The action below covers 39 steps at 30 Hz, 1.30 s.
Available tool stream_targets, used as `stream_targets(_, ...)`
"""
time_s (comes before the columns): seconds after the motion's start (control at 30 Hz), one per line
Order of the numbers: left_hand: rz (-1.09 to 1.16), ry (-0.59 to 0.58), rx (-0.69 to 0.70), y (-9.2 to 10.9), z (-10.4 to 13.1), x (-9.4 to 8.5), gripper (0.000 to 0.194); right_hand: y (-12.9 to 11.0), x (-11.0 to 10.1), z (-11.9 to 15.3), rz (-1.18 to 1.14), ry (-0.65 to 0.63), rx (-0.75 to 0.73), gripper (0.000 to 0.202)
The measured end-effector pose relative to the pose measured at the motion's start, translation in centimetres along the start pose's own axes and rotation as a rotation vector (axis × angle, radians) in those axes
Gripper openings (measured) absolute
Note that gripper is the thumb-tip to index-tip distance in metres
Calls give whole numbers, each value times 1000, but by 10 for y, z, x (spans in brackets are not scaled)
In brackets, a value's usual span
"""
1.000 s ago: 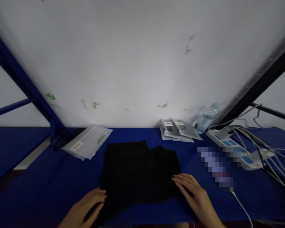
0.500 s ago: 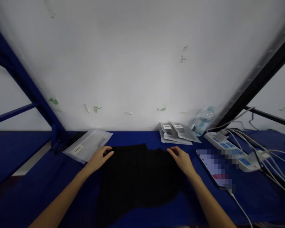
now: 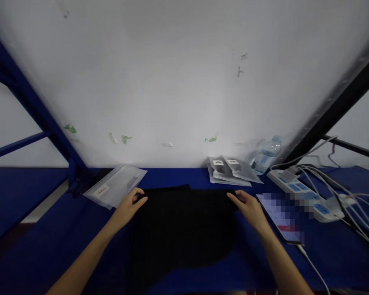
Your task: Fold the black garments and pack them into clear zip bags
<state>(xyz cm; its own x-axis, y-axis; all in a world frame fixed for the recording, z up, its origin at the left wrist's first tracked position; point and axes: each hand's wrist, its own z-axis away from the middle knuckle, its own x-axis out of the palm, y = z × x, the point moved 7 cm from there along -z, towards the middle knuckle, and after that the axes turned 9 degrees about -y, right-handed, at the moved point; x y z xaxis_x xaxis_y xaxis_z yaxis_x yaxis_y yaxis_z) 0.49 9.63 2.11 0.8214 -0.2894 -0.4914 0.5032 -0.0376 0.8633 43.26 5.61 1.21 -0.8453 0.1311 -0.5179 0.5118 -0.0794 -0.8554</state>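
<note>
A piece of black cloth (image 3: 184, 225), perhaps a garment, is spread over the blue table between my hands. Its exact kind is hard to make out in the dark folds. My left hand (image 3: 130, 207) pinches its far left corner between thumb and fingers. At the far right corner, my right hand (image 3: 246, 207) grips the cloth the same way. The top edge runs nearly straight from one hand to the other. Just beyond my left hand lies a frosted plastic bag (image 3: 117, 185) with a white label.
Labelled frosted bags (image 3: 230, 170) with dark contents lie against the wall, beside a water bottle (image 3: 267, 155). On the right are a phone (image 3: 279, 219) on a charging cable and a power strip (image 3: 304, 194) with tangled white cables. A blue metal frame (image 3: 37, 98) stands at left.
My right hand has moved right, drawing the cloth's far right corner outward and straightening its top edge. My left hand stays at its corner.
</note>
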Motion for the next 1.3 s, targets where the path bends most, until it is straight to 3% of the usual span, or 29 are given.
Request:
stream_targets(0.07,173,-43,-109,-9,2,10,35,10,-5,-4,137,36,66,41)
stream_targets(0.2,329,-104,-176,-16,5,22,44,15,-10,-8,324,81,106,34)
stream_targets(0.27,392,-125,-186,-17,6,24,46,-2,-11,-5,377,135,80,36)
stream_targets(0.37,453,-137,-198,-19,7,24,48,-53,1,8,461,268,-51,33)
stream_targets(0.43,477,-132,-208,-21,6,24,49,-91,32,19,529,277,-181,26)
stream_targets(0.53,497,-125,-215,-22,6,25,49,-131,99,34,668,181,-409,17)
stream_targets(0.6,504,-123,-218,-21,6,25,48,-141,141,43,761,71,-520,15)
stream_targets(0.67,509,-125,-218,-20,6,25,48,-140,160,49,761,-10,-574,19)
stream_targets(0.73,519,-130,-213,-20,7,25,48,-135,153,51,643,-34,-571,24)
stream_targets(0.8,531,-134,-204,-20,7,25,47,-124,125,48,517,47,-479,29)
stream_targets(0.87,543,-142,-197,-22,7,26,47,-104,95,41,479,150,-290,34)
stream_targets(0.93,550,-152,-192,-23,6,26,48,-81,81,33,480,119,-83,42)
stream_targets(1.0,550,-161,-187,-21,6,25,48,-63,83,25,438,-30,37,47)
stream_targets(1.07,547,-168,-174,-17,7,26,46,-58,87,21,362,-121,46,42)
stream_targets(1.2,563,-205,-147,-7,10,35,41,-58,76,13,318,-57,30,37)
stream_targets(1.3,595,-236,-154,-7,11,44,40,-51,72,8,414,-111,75,37)
